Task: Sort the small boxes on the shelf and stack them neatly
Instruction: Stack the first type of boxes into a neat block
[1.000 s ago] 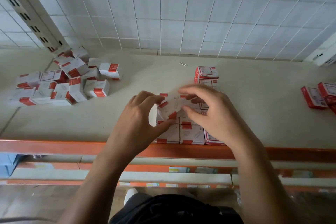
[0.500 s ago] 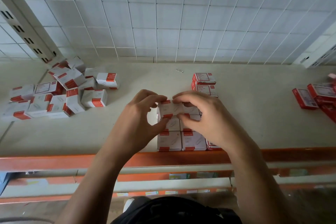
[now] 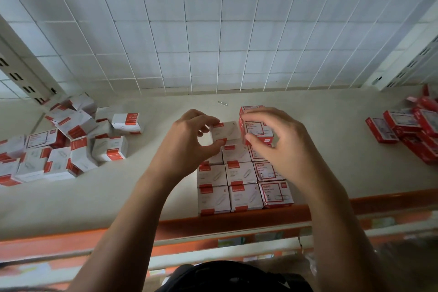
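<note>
Left hand [image 3: 187,144]: thumb and fingertips pinch a white paper-clip box [image 3: 225,131] with red end stripes, held at the rear of the sorted block [image 3: 227,187].

Right hand [image 3: 284,147]: fingers curl over a red-framed box [image 3: 257,130] with the thumb at its front lower corner. This box is just beside the white one, at the rear of the block's right column. Whether it rests on the box below cannot be determined.

The sorted block stands at the shelf [image 3: 142,185] front, against the orange edge [image 3: 213,223]: two columns of white boxes and one of red-framed boxes, all touching.

A loose pile [image 3: 71,144] of white boxes lies at the left. Red boxes [image 3: 407,130] lie at the right. A single paper clip [image 3: 222,103] lies near the tiled wall [image 3: 213,31].
</note>
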`<state>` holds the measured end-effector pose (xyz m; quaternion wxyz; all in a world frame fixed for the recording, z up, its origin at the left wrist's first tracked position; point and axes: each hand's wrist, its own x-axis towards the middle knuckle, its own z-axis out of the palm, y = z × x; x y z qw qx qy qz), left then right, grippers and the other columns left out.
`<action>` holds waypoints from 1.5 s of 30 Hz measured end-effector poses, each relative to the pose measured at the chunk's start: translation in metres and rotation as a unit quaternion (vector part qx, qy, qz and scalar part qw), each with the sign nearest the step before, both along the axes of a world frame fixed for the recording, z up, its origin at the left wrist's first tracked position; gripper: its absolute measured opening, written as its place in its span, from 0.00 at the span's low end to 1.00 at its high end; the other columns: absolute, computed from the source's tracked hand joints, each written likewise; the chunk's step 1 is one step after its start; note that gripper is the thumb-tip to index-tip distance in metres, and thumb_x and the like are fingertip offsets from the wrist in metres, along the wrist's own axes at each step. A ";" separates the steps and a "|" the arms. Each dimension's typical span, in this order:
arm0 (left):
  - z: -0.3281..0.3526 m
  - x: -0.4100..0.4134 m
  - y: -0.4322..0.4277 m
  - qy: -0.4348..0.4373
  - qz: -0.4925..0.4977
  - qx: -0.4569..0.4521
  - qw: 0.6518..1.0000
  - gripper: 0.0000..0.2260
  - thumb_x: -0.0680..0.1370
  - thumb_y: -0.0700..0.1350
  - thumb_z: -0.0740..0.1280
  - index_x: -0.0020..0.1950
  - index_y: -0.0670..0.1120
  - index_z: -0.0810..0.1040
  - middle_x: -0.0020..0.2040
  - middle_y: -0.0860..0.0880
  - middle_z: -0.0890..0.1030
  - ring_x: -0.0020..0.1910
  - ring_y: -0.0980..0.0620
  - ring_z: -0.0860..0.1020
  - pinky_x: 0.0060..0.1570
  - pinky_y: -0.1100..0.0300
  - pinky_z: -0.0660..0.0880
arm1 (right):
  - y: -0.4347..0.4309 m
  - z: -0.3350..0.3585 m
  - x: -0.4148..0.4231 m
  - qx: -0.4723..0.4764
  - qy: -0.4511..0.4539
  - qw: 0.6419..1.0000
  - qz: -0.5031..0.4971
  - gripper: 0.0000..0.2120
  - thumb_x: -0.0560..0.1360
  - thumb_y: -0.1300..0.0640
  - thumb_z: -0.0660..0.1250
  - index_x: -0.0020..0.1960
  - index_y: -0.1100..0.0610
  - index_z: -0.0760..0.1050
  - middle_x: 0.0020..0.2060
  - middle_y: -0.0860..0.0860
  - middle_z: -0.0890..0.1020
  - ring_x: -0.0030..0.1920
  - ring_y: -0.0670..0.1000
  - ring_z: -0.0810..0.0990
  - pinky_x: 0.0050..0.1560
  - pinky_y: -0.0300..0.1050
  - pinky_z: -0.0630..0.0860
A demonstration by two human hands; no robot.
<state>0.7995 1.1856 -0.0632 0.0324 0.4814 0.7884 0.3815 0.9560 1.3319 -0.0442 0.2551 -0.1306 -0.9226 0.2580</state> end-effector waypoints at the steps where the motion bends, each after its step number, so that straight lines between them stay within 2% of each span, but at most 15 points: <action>1: 0.000 -0.001 0.003 -0.001 -0.002 -0.006 1.000 0.17 0.72 0.49 0.75 0.60 0.48 0.80 0.52 0.54 0.77 0.46 0.58 0.77 0.44 0.69 0.76 | 0.001 0.000 0.001 0.000 0.002 1.000 -0.004 0.18 0.74 0.59 0.71 0.63 0.58 0.78 0.61 0.50 0.80 0.63 0.47 0.77 0.66 0.42 0.74; 6: -0.002 -0.005 0.016 -0.025 -0.009 -0.029 0.999 0.17 0.72 0.50 0.74 0.60 0.49 0.80 0.52 0.54 0.77 0.48 0.56 0.77 0.45 0.68 0.76 | 0.007 0.001 0.003 -0.004 0.001 1.000 -0.012 0.16 0.75 0.60 0.71 0.63 0.58 0.78 0.61 0.49 0.80 0.63 0.47 0.77 0.65 0.42 0.74; 10: -0.003 -0.006 0.021 -0.047 -0.020 -0.071 0.996 0.18 0.74 0.50 0.73 0.62 0.48 0.79 0.54 0.53 0.77 0.49 0.56 0.77 0.46 0.65 0.78 | 0.010 0.000 0.003 -0.001 -0.002 1.000 -0.016 0.16 0.75 0.60 0.71 0.62 0.57 0.78 0.61 0.49 0.80 0.63 0.44 0.76 0.64 0.32 0.70; 19: -0.001 -0.006 0.022 -0.093 -0.025 -0.111 0.989 0.19 0.74 0.52 0.72 0.64 0.48 0.78 0.57 0.53 0.76 0.50 0.57 0.78 0.46 0.65 0.77 | 0.017 -0.008 0.004 -0.014 -0.066 0.997 -0.043 0.19 0.75 0.58 0.71 0.66 0.54 0.76 0.67 0.47 0.75 0.68 0.45 0.70 0.64 0.25 0.58; 21: 0.000 -0.003 0.023 -0.107 -0.022 -0.116 0.987 0.20 0.74 0.54 0.71 0.64 0.48 0.78 0.57 0.53 0.76 0.52 0.55 0.78 0.48 0.59 0.79 | 0.019 -0.010 0.004 -0.017 -0.081 0.995 -0.051 0.21 0.76 0.58 0.71 0.68 0.53 0.75 0.70 0.46 0.72 0.71 0.45 0.67 0.65 0.25 0.56; 23: 0.000 -0.001 0.025 -0.096 -0.015 -0.118 0.988 0.19 0.75 0.54 0.70 0.64 0.48 0.78 0.57 0.53 0.76 0.52 0.55 0.77 0.48 0.57 0.79 | 0.021 -0.011 0.005 -0.022 -0.088 0.995 -0.053 0.22 0.76 0.59 0.70 0.69 0.52 0.73 0.71 0.47 0.70 0.72 0.46 0.66 0.69 0.31 0.59; 25: 0.000 0.002 0.027 -0.073 -0.006 -0.116 0.991 0.19 0.76 0.54 0.69 0.64 0.49 0.78 0.58 0.52 0.76 0.52 0.56 0.76 0.47 0.60 0.77 | 0.022 -0.011 0.005 -0.025 -0.092 0.994 -0.055 0.23 0.76 0.58 0.70 0.70 0.52 0.72 0.73 0.48 0.68 0.74 0.46 0.65 0.70 0.37 0.61; 27: 0.000 0.006 0.030 -0.050 0.000 -0.101 0.994 0.19 0.76 0.54 0.69 0.65 0.50 0.77 0.60 0.53 0.76 0.53 0.56 0.75 0.46 0.65 0.73 | 0.021 -0.010 0.006 -0.034 -0.101 0.992 -0.061 0.25 0.77 0.56 0.70 0.72 0.50 0.70 0.75 0.47 0.66 0.75 0.45 0.62 0.69 0.36 0.59; 30: 0.005 0.014 0.034 -0.044 -0.002 -0.065 0.997 0.20 0.74 0.55 0.71 0.63 0.50 0.78 0.60 0.55 0.76 0.52 0.57 0.74 0.43 0.71 0.70 | 0.022 -0.007 0.010 -0.061 -0.110 0.990 -0.059 0.28 0.77 0.55 0.70 0.75 0.51 0.66 0.75 0.46 0.65 0.72 0.40 0.62 0.64 0.26 0.58; 32: 0.006 0.018 0.037 -0.033 -0.008 -0.055 0.998 0.20 0.72 0.55 0.72 0.61 0.50 0.79 0.59 0.56 0.76 0.50 0.57 0.74 0.43 0.72 0.70 | 0.024 -0.006 0.013 -0.076 -0.107 0.990 -0.057 0.29 0.77 0.58 0.70 0.75 0.52 0.65 0.74 0.46 0.68 0.66 0.36 0.63 0.54 0.15 0.58; 34: 0.006 0.021 0.040 -0.024 -0.012 -0.046 0.999 0.18 0.72 0.54 0.73 0.60 0.49 0.80 0.59 0.54 0.78 0.51 0.56 0.76 0.47 0.68 0.73 | 0.028 -0.006 0.015 -0.091 -0.109 0.988 -0.060 0.29 0.77 0.58 0.69 0.75 0.52 0.65 0.71 0.46 0.71 0.63 0.37 0.66 0.46 0.12 0.60; 36: 0.006 0.023 0.043 -0.022 -0.008 -0.039 0.999 0.18 0.72 0.52 0.73 0.60 0.48 0.80 0.59 0.52 0.78 0.52 0.55 0.77 0.48 0.65 0.74 | 0.031 -0.007 0.015 -0.106 -0.109 0.987 -0.060 0.29 0.77 0.59 0.69 0.75 0.52 0.65 0.67 0.45 0.74 0.59 0.36 0.67 0.43 0.14 0.62; 39: 0.008 0.025 0.046 -0.024 -0.001 -0.041 0.999 0.21 0.72 0.51 0.73 0.64 0.49 0.78 0.60 0.52 0.78 0.51 0.58 0.74 0.48 0.66 0.73 | 0.036 -0.008 0.014 -0.115 -0.103 0.987 -0.051 0.28 0.77 0.59 0.70 0.75 0.52 0.66 0.65 0.44 0.76 0.59 0.36 0.69 0.45 0.15 0.64; 43: 0.010 0.027 0.048 -0.018 -0.020 -0.050 0.998 0.21 0.74 0.50 0.72 0.66 0.52 0.76 0.63 0.54 0.78 0.52 0.63 0.71 0.44 0.79 0.65 | 0.043 -0.010 0.013 -0.096 -0.093 0.991 -0.032 0.24 0.76 0.58 0.71 0.71 0.52 0.73 0.67 0.44 0.76 0.62 0.35 0.70 0.55 0.17 0.64; 45: 0.011 0.027 0.047 -0.017 -0.031 -0.057 0.998 0.20 0.74 0.51 0.71 0.66 0.53 0.76 0.65 0.55 0.77 0.54 0.64 0.71 0.44 0.81 0.65 | 0.043 -0.008 0.013 -0.088 -0.086 0.992 -0.022 0.20 0.76 0.58 0.71 0.67 0.52 0.76 0.65 0.39 0.74 0.61 0.32 0.67 0.53 0.16 0.63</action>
